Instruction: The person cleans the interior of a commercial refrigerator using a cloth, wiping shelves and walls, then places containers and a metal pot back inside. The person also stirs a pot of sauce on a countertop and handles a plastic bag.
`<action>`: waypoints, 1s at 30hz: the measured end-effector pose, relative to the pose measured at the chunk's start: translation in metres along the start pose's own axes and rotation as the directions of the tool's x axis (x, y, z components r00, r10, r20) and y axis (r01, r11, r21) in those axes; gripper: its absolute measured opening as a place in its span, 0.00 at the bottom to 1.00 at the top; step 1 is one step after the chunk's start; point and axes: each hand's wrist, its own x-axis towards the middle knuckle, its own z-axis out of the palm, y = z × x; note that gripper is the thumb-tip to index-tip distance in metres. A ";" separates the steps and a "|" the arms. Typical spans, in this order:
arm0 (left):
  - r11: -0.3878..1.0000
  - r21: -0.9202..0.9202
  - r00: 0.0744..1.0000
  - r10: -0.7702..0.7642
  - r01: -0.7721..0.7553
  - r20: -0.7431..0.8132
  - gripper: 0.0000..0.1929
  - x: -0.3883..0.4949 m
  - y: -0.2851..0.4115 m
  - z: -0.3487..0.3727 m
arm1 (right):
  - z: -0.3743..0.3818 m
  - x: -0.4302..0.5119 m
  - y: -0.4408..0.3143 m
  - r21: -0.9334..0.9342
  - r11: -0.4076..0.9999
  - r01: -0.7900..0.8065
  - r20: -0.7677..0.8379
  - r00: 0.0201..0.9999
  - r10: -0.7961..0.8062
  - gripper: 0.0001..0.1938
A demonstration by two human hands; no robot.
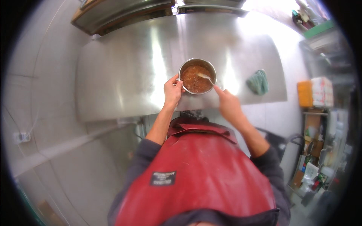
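A round metal pot [181,73] stands near the front edge of a stainless steel table [124,67]. Inside it is a reddish-brown, chunky sauce or stew [195,80]. My left hand [173,89] grips the pot's left side, thumb near the rim and fingers around the outer wall. My right hand [228,101] holds the handle of a spoon [206,76] over the pot's right rim. The spoon's pale head rests in the sauce, tilted towards the pot's middle. Most of the handle is hidden in my fist.
A folded green cloth [258,82] lies at the table's right end. A metal unit [130,14] borders the table's back. To the right are an orange box [305,93], a white package [322,91] and cluttered shelves [312,158]. A wall socket [22,137] is at far left.
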 end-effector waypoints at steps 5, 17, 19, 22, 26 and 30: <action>0.999 0.051 1.000 -0.016 0.015 0.015 0.20 0.002 0.001 -0.002 | 0.020 -0.009 0.018 0.248 0.969 -0.006 -0.078 0.997 0.026 0.20; 1.000 0.026 1.000 0.015 -0.016 0.014 0.20 0.010 -0.016 0.000 | 0.015 0.003 0.010 0.258 0.966 0.021 -0.127 0.992 0.012 0.18; 1.000 0.026 1.000 0.012 -0.012 -0.018 0.20 0.014 -0.023 0.000 | 0.012 0.006 -0.002 0.250 0.968 0.020 -0.213 0.976 0.035 0.16; 0.995 0.071 0.997 0.072 -0.070 -0.031 0.17 0.025 -0.032 -0.005 | 0.002 0.006 0.006 0.229 0.970 0.077 -0.155 0.987 -0.042 0.13; 0.994 0.089 0.987 0.079 -0.068 -0.137 0.15 0.031 -0.040 -0.028 | -0.025 0.014 0.113 0.109 0.946 -0.304 -0.281 0.904 0.322 0.12; 0.992 0.111 0.980 -0.045 0.067 -0.195 0.13 0.001 -0.053 -0.060 | -0.024 0.022 0.252 -0.308 0.789 -0.531 -0.545 0.778 0.311 0.27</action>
